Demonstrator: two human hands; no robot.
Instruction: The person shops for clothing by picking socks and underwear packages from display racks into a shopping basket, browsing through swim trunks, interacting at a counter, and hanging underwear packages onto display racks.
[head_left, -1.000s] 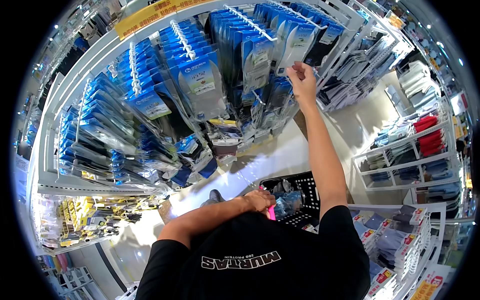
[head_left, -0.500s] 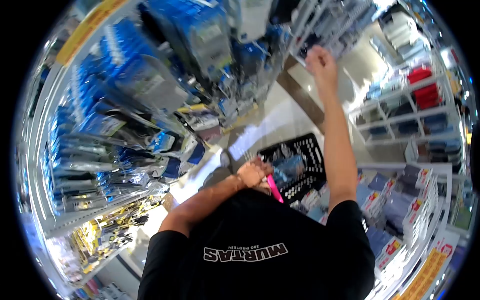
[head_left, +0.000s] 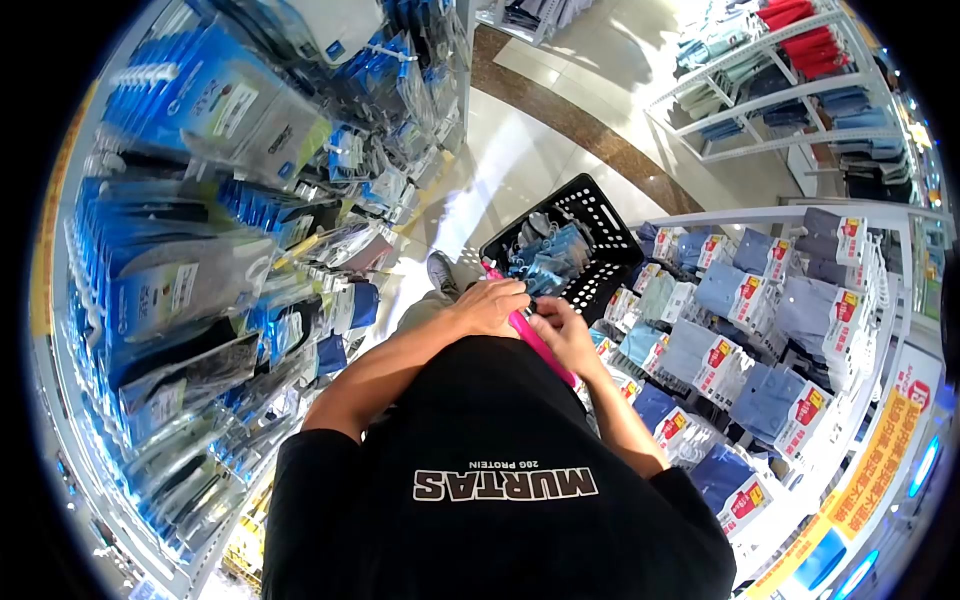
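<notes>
My left hand (head_left: 494, 306) is closed over the pink handle (head_left: 541, 346) of a black shopping basket (head_left: 612, 240). Right beside it, my right hand (head_left: 564, 333) has its fingers bent in toward the left fingertips. A small dark bit shows between the two hands, too small to name. Inside the basket lie blue-tinted clear plastic packs (head_left: 552, 256), with some grey pieces among them. The basket hangs or stands just in front of my body, tilted in the view; its underside is hidden.
On the left, a rack holds rows of blue and grey hanging packs (head_left: 190, 285). Folded garments with red-and-white tags (head_left: 708, 352) fill the right-hand display. Beyond the basket are a tiled floor (head_left: 560, 85) and a shelf of folded clothes (head_left: 780, 95). My shoe (head_left: 440, 270) shows below.
My right hand has come down from its stretched-out position at the upper right to beside my left hand at the handle. The view has shifted, and the right-hand display shows more fully.
</notes>
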